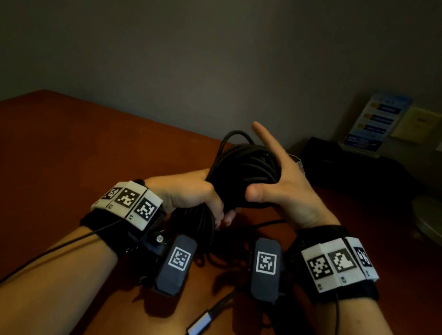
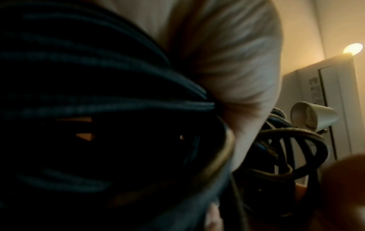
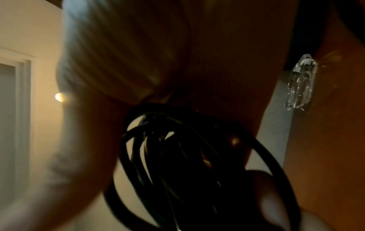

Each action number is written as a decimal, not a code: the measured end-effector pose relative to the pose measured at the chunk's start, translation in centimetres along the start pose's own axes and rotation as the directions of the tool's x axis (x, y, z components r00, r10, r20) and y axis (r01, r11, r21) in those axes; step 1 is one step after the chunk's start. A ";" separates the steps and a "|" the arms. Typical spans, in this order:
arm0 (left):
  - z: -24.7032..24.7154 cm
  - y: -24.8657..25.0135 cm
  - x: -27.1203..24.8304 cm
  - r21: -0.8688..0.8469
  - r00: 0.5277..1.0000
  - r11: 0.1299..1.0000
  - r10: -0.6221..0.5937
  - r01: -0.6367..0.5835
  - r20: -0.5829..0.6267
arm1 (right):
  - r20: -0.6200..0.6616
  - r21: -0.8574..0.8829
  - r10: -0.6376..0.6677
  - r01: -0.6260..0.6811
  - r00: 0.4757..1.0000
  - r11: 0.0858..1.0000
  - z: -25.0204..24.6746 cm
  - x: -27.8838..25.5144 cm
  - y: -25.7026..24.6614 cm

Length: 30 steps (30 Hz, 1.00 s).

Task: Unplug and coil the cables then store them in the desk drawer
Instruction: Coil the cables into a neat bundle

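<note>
Centre of the head view, above the desk [image 1: 71, 141]: our left hand [image 1: 192, 191] grips the waist of a black cable bundle [image 1: 246, 169], fingers curled tight round it. Our right hand [image 1: 285, 178] steadies the upper loops, thumb pressed against them, index finger stretched out straight; fingers apart, not wrapped round anything that we can see. One loose end trails down to the lower middle of the frame, its silver plug [image 1: 198, 333] lying flat on the desk.

Risks, as we judge them:
- loops held only at the waist; if the left grip slackens, the coil could spring open
- trailing end could snag on the desk edge when we carry the bundle, dragging turns out
- no tie visible, so the coil may unravel in the drawer; drawer itself not in view

Count: one bundle, one plug showing, two hands; whether the bundle holds one cable or several, we cannot tell
</note>
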State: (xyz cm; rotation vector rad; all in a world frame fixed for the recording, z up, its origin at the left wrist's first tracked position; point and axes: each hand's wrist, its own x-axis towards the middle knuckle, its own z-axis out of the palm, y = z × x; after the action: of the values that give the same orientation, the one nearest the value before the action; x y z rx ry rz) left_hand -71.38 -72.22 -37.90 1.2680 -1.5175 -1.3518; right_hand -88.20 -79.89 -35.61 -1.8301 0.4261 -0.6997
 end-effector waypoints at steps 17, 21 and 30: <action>-0.6 -0.7 0.3 -0.008 0.990 0.991 -0.131 0.131 -0.045 | -0.514 0.026 -0.098 0.130 0.852 0.991 1.4 0.9 1.8; -0.3 -0.6 0.3 -0.070 0.990 0.991 -0.118 0.113 -0.076 | -0.483 0.003 -0.066 0.077 0.873 0.997 1.3 0.7 1.8; -2.1 -0.6 0.0 -0.556 0.920 0.808 -0.047 -0.194 -0.388 | -0.026 0.150 0.387 -0.379 0.922 0.913 1.4 0.1 3.5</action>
State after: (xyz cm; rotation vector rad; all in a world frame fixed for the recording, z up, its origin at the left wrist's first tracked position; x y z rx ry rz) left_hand -69.24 -72.80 -38.09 0.9772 -0.7695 -1.2830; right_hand -87.12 -80.22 -39.22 -1.5333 0.7309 -0.4940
